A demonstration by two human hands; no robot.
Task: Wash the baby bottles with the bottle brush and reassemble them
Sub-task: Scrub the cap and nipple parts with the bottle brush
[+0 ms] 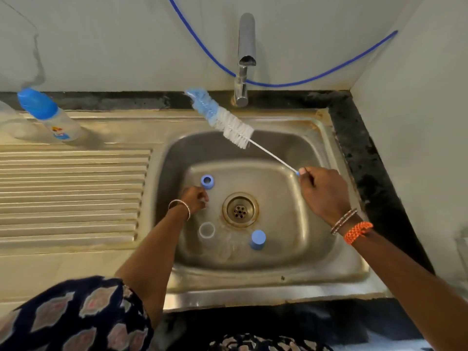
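Hands: right (321, 191) gripping bottle brush (222, 120)

Left hand (196, 198) low at frame centre-left, fingers curled, arm stretched up from the lower left, bangle on the wrist. Right hand (323, 192) at centre-right, fingers pinched together at the knuckle end, forearm running in from the lower right, bangles and orange thread round the wrist.

No legible text, brand, number or sign anywhere in view. Printed label present on the bottle (59, 124) standing at the far left of the draining board (73, 188): a small coloured picture only, lettering too blurred to read. No markings discernible on the tap (244, 59) or the sink (253, 282).
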